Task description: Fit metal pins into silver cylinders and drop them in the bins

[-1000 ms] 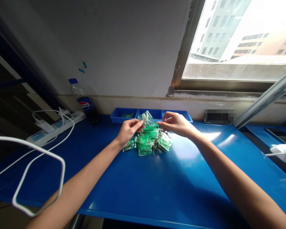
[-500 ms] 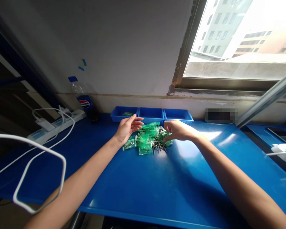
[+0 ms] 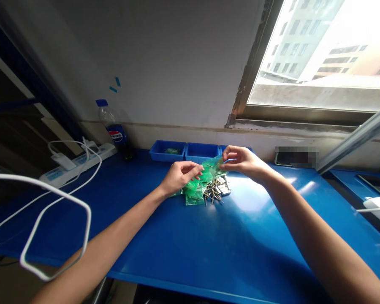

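Above the centre of the blue worktop, a small green bag is held up between the person's two hands. The right hand has thumb and forefinger pressed together on the bag's upper right edge. The left hand meets the lower left edge with curled fingers and appears to nip it, though the contact is small in this view. The hands are thus apart, joined only by the bag stretched between them.

Directly below lies a heap of green bags, touching one another and partly overlapping. Loose metal pins are scattered against its right side. Behind the heap, against the wall, stand blue trays; the leftmost holds something green, too small to tell. Further left are a bottle, a power strip and a looping white cable.

Handling, as judged: the bag looks like thin film, so very light, limp and probably slick. It should crumple rather than break, and would sag or twist if held at one point only. The top edge or opposite corners give the surest hold, with a fingertip pinch. Any pins inside would shift their weight toward the lowest corner and might prick through under a hard squeeze.
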The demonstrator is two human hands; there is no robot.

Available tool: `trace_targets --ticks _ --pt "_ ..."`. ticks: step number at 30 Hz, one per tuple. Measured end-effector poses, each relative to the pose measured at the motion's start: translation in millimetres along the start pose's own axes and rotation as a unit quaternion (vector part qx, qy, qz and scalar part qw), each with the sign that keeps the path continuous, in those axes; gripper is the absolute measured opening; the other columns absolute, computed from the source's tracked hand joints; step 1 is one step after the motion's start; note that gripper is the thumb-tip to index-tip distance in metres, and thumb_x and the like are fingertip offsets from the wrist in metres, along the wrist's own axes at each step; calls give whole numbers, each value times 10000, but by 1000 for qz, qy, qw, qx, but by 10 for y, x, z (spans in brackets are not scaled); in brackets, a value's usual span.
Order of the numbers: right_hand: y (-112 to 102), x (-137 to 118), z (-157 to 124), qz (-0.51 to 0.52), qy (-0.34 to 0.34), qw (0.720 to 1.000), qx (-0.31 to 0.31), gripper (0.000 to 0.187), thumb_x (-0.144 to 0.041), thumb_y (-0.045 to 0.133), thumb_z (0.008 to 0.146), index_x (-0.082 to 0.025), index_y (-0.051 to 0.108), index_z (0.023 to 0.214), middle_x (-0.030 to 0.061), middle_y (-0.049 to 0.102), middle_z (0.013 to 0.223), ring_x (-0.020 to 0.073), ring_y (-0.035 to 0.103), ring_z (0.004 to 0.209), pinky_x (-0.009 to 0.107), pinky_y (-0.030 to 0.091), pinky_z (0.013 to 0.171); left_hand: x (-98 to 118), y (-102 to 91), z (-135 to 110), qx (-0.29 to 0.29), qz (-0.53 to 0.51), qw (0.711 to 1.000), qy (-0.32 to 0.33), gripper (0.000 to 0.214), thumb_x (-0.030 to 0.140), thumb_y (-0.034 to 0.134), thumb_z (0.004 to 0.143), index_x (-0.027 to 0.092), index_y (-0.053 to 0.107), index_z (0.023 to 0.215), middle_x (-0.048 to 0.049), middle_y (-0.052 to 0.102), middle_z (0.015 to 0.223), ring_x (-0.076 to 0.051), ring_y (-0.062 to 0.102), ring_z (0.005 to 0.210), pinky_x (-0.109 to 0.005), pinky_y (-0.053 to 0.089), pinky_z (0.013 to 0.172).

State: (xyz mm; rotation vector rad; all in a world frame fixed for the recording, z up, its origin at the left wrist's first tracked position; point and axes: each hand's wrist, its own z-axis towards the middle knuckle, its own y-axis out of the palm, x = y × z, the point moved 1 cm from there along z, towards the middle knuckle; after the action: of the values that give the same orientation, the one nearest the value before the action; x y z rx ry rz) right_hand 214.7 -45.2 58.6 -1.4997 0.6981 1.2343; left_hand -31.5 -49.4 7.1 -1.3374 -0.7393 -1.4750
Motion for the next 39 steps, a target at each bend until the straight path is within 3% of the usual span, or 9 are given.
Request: trace_targets --ticks 5,10,17,21,24,27,29,34,39 --pt "176 -20 23 31 -11 999 11 482 -477 912 622 -205 567 821 37 739 827 209 725 766 364 601 750 30 32 -34 -51 9 999 -1 295 448 751 861 165 760 781 -57 741 744 -173 661 676 -269 490 650" --pt "164 67 43 -68 -58 993 70 341 -528 735 856 -202 649 907 70 777 868 224 748 825 383 611 807 -4 -108 47 -2 -22 1000 8 305 429 753 858 160 718 721 -44 700 694 -154 619 649 -266 473 648" --pt "204 292 76 -377 -218 900 -7 178 -335 667 951 -234 813 953 87 738 1289 296 670 1212 469 547 1018 -264 -405 209 229 -171 955 -84 308 416 834 775 134 716 818 -61 744 816 -111 656 673 -210 495 621" --pt "231 421 143 -427 -262 865 12 228 -206 632 958 -214 808 1102 88 778 1199 292 698 1156 459 574 985 -335 -437 196 235 -176 948 -124 339 425 780 826 106 772 942 -87 754 853 -79 630 626 -182 462 560" --pt "197 434 155 -424 -287 856 68 250 -182 603 976 -208 804 1122 81 791 1161 283 728 1096 454 578 982 -303 -397 169 210 -123 966 -85 355 450 749 844 111 791 939 -86 749 827 -84 615 607 -194 457 552" --pt "153 364 124 -373 -301 863 159 219 -209 608 980 -212 821 1032 85 804 1097 269 757 999 432 599 929 -231 -333 147 183 -36 982 -20 396 505 716 870 125 799 946 -93 757 831 -131 653 657 -232 489 585" --pt "144 296 99 -296 -293 889 193 180 -246 646 960 -215 824 960 79 808 1023 245 766 912 391 624 853 -176 -285 126 158 8 987 17 413 524 713 876 134 799 984 -101 775 873 -172 695 734 -263 530 648" --pt "222 150 73 -54 -202 966 150 179 -370 794 835 -198 808 885 63 801 906 232 771 847 373 649 817 -53 -156 41 62 76 993 59 387 481 773 844 171 797 1074 -99 791 1068 -236 734 961 -306 564 833" --pt "346 80 72 28 -151 984 95 307 -458 845 760 -180 769 864 76 794 897 240 771 859 381 644 826 -2 -92 -10 -26 84 995 41 313 448 749 870 144 765 799 -56 752 789 -170 674 728 -263 506 683"
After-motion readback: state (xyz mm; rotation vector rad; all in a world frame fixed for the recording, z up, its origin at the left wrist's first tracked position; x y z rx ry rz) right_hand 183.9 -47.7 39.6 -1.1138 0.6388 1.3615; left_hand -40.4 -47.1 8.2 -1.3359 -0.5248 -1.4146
